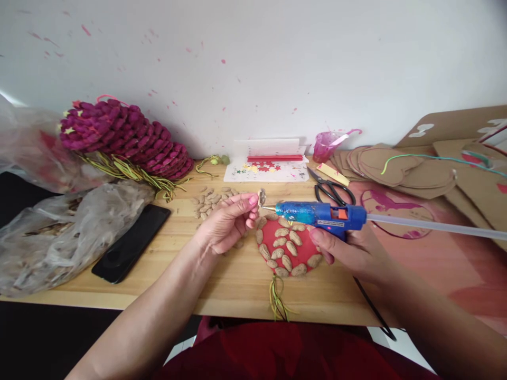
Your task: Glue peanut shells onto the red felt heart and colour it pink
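My right hand (343, 245) is wrapped round the handle of a blue hot glue gun (317, 214), a long clear glue stick (428, 226) poking out of its back end. The gun's metal nozzle meets a peanut (262, 198) pinched in the fingertips of my left hand (233, 219). Beneath the gun lies a red heart-shaped piece (273, 232), with peanuts along its edge and more across its middle. A yellow-green string tassel (277, 298) trails from its lower tip. Loose peanuts (208, 203) are scattered behind my left hand, which partly covers them.
Purple peanut-covered pieces (134, 140) lean at the back left. A plastic bag of peanuts (71, 237) and a black phone (132, 243) lie left. Behind are a white tray with stars (233, 174), black scissors (332, 190), a pink-stained cup (325, 146) and cardboard shapes (388, 163).
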The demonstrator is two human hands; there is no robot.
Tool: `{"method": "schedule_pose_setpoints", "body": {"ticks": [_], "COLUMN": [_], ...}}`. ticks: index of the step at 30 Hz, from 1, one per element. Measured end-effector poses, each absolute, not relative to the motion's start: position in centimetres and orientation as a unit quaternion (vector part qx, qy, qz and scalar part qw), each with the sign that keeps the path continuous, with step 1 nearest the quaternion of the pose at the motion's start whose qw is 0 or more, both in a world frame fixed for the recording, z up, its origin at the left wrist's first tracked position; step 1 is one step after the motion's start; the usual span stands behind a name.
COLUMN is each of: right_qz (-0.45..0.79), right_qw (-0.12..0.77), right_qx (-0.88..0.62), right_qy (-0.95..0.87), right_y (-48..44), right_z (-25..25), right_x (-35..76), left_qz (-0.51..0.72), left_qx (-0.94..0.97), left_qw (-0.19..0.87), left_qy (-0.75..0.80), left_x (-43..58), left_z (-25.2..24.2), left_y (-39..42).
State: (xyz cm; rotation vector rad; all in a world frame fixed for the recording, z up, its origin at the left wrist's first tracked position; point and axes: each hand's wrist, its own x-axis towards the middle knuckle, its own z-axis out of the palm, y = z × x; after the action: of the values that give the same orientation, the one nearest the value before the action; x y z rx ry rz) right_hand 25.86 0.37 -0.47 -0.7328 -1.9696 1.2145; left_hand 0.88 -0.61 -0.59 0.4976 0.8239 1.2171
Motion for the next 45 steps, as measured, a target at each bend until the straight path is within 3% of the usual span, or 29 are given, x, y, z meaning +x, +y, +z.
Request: {"method": "schedule_pose_setpoints", "body": {"ticks": [45], "right_qz": [0.454], "right_qw": [0.353], "right_qx": [-0.301], "right_qy": [-0.761], "right_y": [0.54], "right_z": [-0.12], "right_x": [26.01], "left_qz": [0.541], "left_qx": [0.235], "left_qw": [0.719], "left_qy": [0.368], "left_x": [0.83], "left_z": [-0.49], "left_y": [-0.6]}}
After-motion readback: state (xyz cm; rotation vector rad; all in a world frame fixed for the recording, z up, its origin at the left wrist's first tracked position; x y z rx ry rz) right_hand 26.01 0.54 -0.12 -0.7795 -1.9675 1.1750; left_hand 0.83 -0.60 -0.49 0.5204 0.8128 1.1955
